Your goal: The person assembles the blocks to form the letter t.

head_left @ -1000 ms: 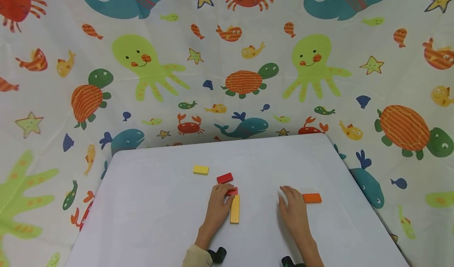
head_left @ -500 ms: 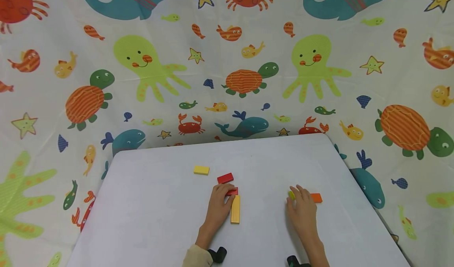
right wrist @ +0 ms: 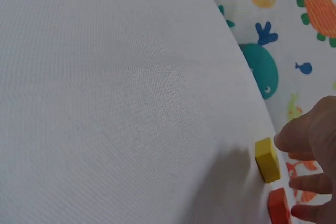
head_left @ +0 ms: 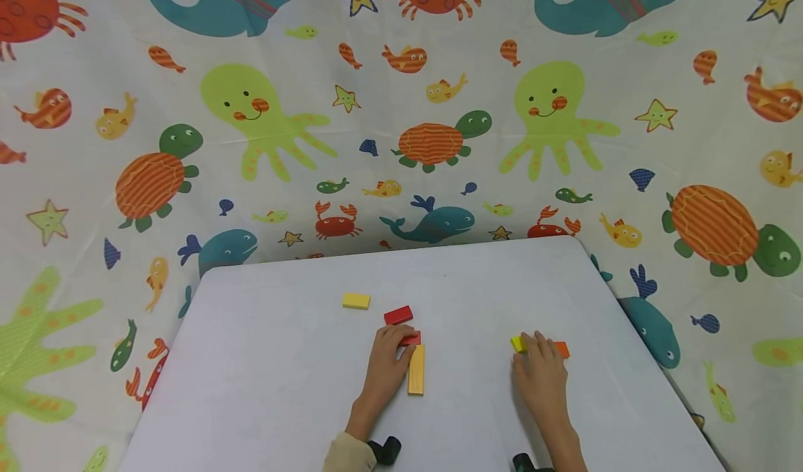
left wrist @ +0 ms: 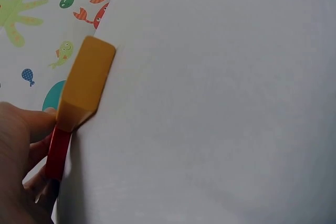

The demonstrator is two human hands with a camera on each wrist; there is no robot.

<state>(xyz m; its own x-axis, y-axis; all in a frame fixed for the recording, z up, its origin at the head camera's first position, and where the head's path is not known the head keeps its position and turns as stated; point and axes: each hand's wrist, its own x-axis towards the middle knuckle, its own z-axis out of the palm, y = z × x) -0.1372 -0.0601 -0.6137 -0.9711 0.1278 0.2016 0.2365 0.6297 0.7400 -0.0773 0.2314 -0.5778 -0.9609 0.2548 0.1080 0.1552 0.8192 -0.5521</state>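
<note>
Several flat rectangular blocks lie on the white table. My left hand (head_left: 384, 364) pinches a small red block (head_left: 412, 338) between thumb and fingers. That red block (left wrist: 58, 153) meets the end of a longer yellow-orange block (head_left: 416, 371), beside my thumb. On the right, my right hand (head_left: 542, 371) is over a yellow block (head_left: 518, 344) and an orange block (head_left: 561, 349), partly covering both. In the right wrist view its thumb (right wrist: 296, 135) is close to the yellow block (right wrist: 268, 160), fingers loosely bent; the orange block (right wrist: 279, 206) stands near the other fingertips.
Another red block (head_left: 398, 315) lies just beyond my left hand. Farther back and left is a second yellow block (head_left: 356, 301). A sea-animal printed cloth (head_left: 439, 95) hangs behind the white table (head_left: 263, 360).
My right hand has moved to the right, toward the orange block, uncovering part of the yellow block and covering more of the orange one. The left hand has stayed in place.
</note>
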